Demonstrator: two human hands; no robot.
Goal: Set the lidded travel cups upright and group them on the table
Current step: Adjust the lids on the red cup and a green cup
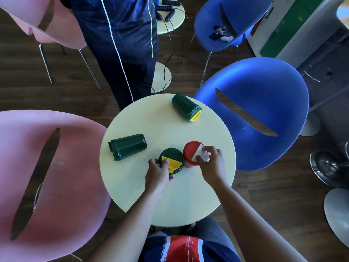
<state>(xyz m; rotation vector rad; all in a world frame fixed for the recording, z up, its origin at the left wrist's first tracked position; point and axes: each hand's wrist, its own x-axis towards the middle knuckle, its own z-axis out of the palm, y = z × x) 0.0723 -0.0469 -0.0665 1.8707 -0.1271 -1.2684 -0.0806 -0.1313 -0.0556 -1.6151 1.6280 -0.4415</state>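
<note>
On the round pale table [170, 201] two lidded cups stand upright side by side near its middle. My left hand [157, 173] grips the green cup with the yellow lid flap [172, 159] at its near-left rim. My right hand [211, 163] holds the red cup with the white lid flap [190, 151] at its right rim. A dark green cup [127, 146] lies on its side at the left of the table, lid end to the left. Another green cup [186, 107] lies tipped at the far right edge, its yellow-flapped lid facing right.
A pink chair [47, 176] sits close on the left and a blue chair [255, 114] on the right. A person in dark clothes [122, 44] stands just beyond the table. Behind are another pink chair, a second blue chair and a small table with cables.
</note>
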